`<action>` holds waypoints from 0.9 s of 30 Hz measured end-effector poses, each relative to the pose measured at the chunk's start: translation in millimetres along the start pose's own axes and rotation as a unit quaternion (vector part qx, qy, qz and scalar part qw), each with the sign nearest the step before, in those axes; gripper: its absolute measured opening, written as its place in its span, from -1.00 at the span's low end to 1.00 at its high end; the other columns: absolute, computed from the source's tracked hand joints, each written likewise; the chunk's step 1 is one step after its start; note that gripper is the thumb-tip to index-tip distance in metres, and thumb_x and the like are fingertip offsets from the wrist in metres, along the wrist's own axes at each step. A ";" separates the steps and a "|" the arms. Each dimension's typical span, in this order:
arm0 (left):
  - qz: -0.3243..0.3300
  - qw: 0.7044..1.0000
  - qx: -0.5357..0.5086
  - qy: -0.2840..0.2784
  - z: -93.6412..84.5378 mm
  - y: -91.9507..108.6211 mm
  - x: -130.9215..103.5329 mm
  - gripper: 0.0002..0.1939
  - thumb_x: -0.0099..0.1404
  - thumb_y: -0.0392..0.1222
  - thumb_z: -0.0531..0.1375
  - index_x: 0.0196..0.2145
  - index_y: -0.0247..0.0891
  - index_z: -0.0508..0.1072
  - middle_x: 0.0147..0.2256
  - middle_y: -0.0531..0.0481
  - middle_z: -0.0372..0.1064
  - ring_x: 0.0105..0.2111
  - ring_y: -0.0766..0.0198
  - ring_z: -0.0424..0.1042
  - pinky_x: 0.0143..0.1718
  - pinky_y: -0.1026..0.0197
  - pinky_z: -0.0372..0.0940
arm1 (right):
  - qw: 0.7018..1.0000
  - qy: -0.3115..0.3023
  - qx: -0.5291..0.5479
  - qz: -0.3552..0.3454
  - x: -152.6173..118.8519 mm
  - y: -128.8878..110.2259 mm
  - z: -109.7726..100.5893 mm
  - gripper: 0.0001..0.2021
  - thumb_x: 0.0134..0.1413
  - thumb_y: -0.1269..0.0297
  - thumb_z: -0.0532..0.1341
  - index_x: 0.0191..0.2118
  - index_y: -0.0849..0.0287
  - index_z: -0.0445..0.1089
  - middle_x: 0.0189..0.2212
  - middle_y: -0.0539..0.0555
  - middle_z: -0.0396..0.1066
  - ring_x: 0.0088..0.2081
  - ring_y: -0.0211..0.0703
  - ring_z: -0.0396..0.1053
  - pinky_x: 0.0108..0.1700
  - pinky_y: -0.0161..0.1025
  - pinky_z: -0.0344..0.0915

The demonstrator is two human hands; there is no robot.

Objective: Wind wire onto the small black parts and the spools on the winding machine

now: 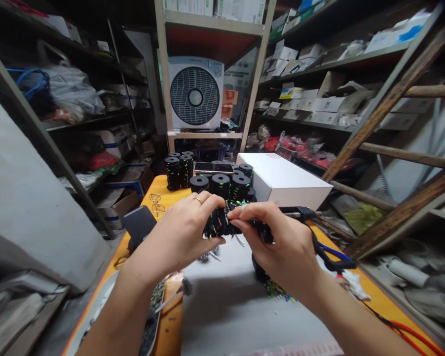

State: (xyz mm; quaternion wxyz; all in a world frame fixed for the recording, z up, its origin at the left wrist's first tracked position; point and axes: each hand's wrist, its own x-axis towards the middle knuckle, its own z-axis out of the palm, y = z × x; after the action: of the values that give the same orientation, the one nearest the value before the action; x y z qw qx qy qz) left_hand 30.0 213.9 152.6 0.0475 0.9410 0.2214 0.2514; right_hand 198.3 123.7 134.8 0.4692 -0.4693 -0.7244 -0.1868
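Note:
A black spool (215, 225) wound with cord and small coloured pieces lies sideways between my hands above a grey-white work surface (222, 306). My left hand (191, 225) is wrapped round its left end, with a ring on one finger. At the spool's right side, my right hand (276, 232) has thumb and forefinger pinched together; what sits between these fingertips is too small to make out. Several upright black spools (220, 185) with green bits stand just behind, and a phone (213, 168) rests on top of some of them.
A white box (282, 178) stands behind at the right. Small coloured beads (278, 291) lie below my right hand. Blue-handled pliers (335, 254) are at the right, near red cable (415, 336). A tray of dark pieces (152, 316) sits front left. Behind is a box fan (196, 94).

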 end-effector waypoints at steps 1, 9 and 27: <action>0.000 1.000 -0.001 0.000 -0.1 -0.2 -0.1 -0.55 0.10 -0.24 0.30 -0.08 -0.13 0.23 -0.17 0.03 0.33 -0.17 0.11 0.35 -0.20 0.07 0.28 | 1.000 -0.001 0.000 0.003 0.0 0.1 0.0 -0.87 0.14 0.52 0.21 -0.22 0.19 0.28 -0.34 0.01 0.50 -0.31 -0.31 0.48 -0.22 -0.41 0.35; 0.002 1.000 0.000 0.003 0.4 0.0 -0.3 -0.56 0.11 -0.25 0.29 -0.08 -0.15 0.24 -0.16 0.00 0.34 -0.16 0.11 0.36 -0.19 0.08 0.28 | 1.000 -0.005 -0.003 0.011 -0.4 0.2 -0.8 -0.86 0.13 0.51 0.22 -0.23 0.18 0.27 -0.34 0.00 0.50 -0.33 -0.32 0.49 -0.27 -0.43 0.34; -0.019 0.999 -0.049 0.011 -1.1 -2.6 0.0 -0.46 0.10 -0.20 0.32 0.02 -0.23 0.26 -0.08 -0.08 0.44 -0.07 0.07 0.41 -0.11 0.05 0.31 | 0.990 -0.097 -0.005 -0.104 0.8 13.0 -3.4 -0.80 0.18 0.61 0.04 -0.24 0.17 0.27 -0.28 0.09 0.48 -0.22 -0.19 0.48 -0.15 -0.23 0.43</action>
State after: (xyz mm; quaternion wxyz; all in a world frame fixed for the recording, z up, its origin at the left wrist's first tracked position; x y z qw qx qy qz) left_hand 28.5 216.1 153.0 0.0955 0.9304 0.2272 0.2711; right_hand 211.1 128.1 134.9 0.3722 -0.4095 -0.8105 -0.1921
